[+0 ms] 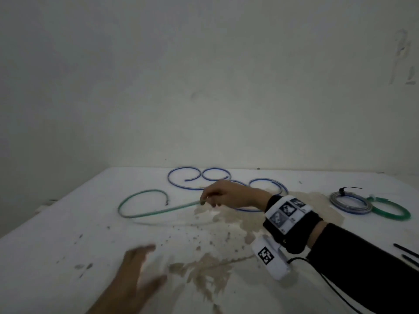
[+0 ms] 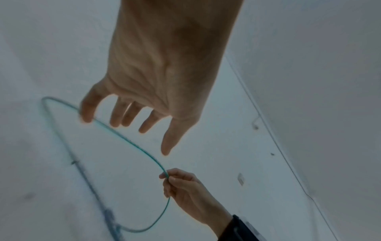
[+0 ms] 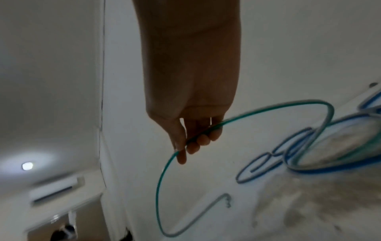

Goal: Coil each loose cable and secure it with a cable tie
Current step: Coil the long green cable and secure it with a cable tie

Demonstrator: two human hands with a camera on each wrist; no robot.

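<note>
Right hand (image 1: 229, 192): pinching green cable (image 1: 145, 213)
Left hand (image 1: 138, 275): spread, holding nothing
Blue cable (image 1: 192, 177): loose on table (image 1: 68, 234)

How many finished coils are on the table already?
2: a grey-blue coiled cable with a black tie far right, and a green coil touching its right side. More may lie outside the view.

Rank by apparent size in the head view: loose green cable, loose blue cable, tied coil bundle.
1. Loose blue cable, widest spread.
2. Loose green cable, pinched by the right hand.
3. Tied coil bundle, smallest.
Distance differences make this approximate.
</note>
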